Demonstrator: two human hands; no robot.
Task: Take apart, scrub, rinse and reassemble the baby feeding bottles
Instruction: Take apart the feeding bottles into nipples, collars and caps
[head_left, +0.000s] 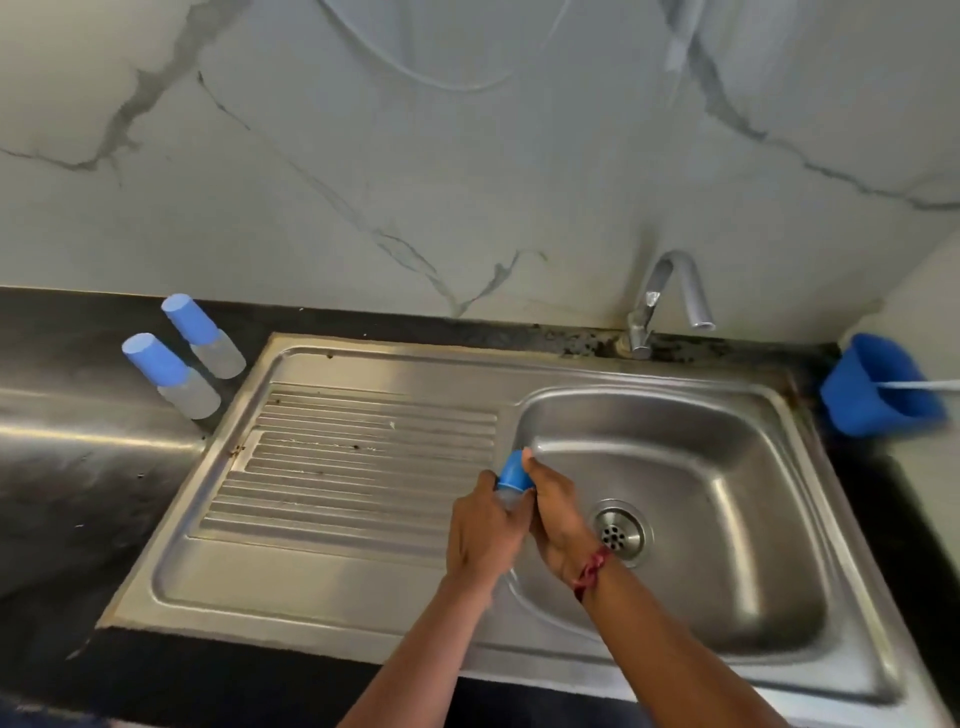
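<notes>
Clear plastic baby bottle (508, 500) is being held over the inner rim of the steel sink (675, 447), long axis pointing away, its body being clasped by the left hand (483, 530), its blue cap (515, 470) by the right hand (558, 514).

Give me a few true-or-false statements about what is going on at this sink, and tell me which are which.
1. The left hand and the right hand both grip one blue-capped bottle at the basin's edge. True.
2. Water is pouring from the tap. False: no stream shows under its spout.
3. A second bottle and a third bottle stand capped on the counter, left of the sink. True.
4. The blue cup sits on the ribbed drainboard. False: it stands right of the sink, by the wall.
</notes>
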